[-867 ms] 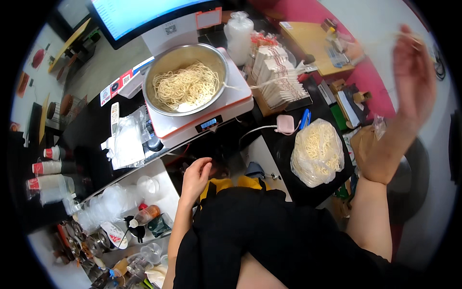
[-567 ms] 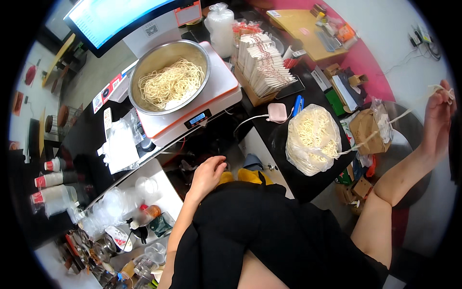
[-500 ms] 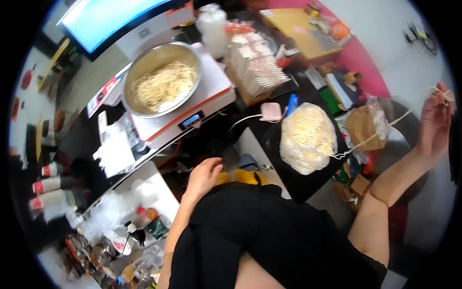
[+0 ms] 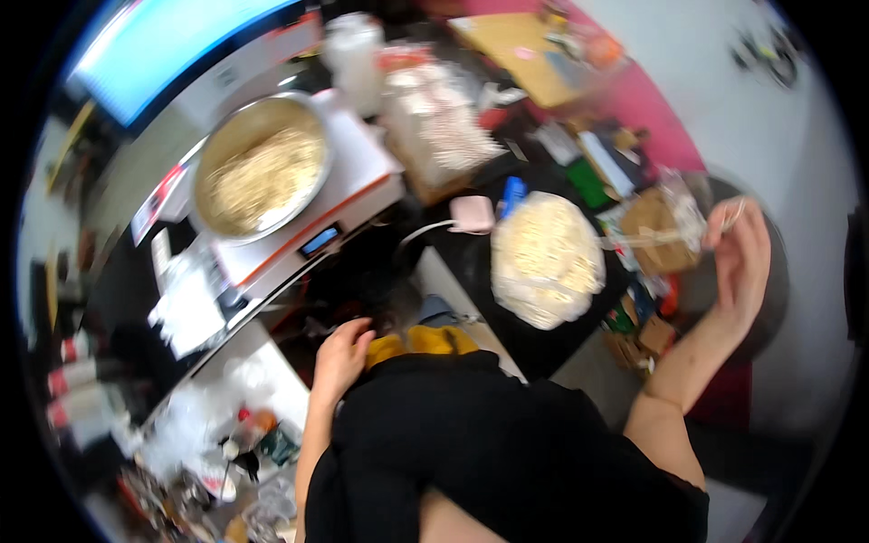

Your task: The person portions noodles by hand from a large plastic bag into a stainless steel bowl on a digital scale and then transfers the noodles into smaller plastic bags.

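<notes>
Right hand (image 4: 744, 249) moved in toward noodle bag (image 4: 545, 261) by desk's (image 4: 534, 351) right edge, strand (image 4: 647, 240) pinched, span shorter; left hand (image 4: 340, 359) empty, loosely apart.

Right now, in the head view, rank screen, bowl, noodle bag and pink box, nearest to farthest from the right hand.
1. Noodle bag, left of the right hand
2. Pink box, left of the bag
3. Bowl, on the scale
4. Screen, far upper left
</notes>
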`<state>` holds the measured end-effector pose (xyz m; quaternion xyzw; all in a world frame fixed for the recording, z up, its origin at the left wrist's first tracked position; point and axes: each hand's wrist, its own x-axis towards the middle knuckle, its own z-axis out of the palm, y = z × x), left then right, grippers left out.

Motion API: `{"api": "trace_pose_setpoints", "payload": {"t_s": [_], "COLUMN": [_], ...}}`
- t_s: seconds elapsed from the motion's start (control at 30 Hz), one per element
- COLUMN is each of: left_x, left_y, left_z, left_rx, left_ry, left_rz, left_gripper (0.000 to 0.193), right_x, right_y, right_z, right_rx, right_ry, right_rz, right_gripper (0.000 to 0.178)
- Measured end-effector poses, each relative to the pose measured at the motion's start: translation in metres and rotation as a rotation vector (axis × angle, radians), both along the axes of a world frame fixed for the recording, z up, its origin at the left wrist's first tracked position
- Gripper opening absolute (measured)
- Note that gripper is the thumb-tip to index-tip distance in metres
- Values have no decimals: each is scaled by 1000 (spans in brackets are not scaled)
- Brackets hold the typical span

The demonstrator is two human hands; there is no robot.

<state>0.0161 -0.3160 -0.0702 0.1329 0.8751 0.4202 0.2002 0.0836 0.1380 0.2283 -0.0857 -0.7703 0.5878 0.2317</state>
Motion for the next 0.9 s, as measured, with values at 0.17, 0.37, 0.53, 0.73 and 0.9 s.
{"api": "trace_pose_setpoints", "payload": {"t_s": [0.17, 0.37, 0.53, 0.73, 0.9], "left_x": [-2, -18, -70, -142, -157], "left_y": [-29, -106, -176, -233, -293], "left_z": [-3, -16, -7, -19, -22], "left_rx": [-69, -133, -251, -816, -765], "left_ry": [107, 182, 188, 742, 846], "left_rz": [87, 554, 942, 1123, 969], "left_gripper": [29, 24, 22, 29, 10], "right_x": [-19, -74, -129, -154, -174], "right_y": [-1, -108, -204, -303, -345], "right_z": [-114, -104, -117, -138, -154], "right_rx": [626, 818, 848, 786, 694], "right_ry": [-571, -567, -224, -106, -161], "right_rz": [155, 333, 755, 1084, 1237], "right_gripper": [15, 28, 14, 13, 13]}}
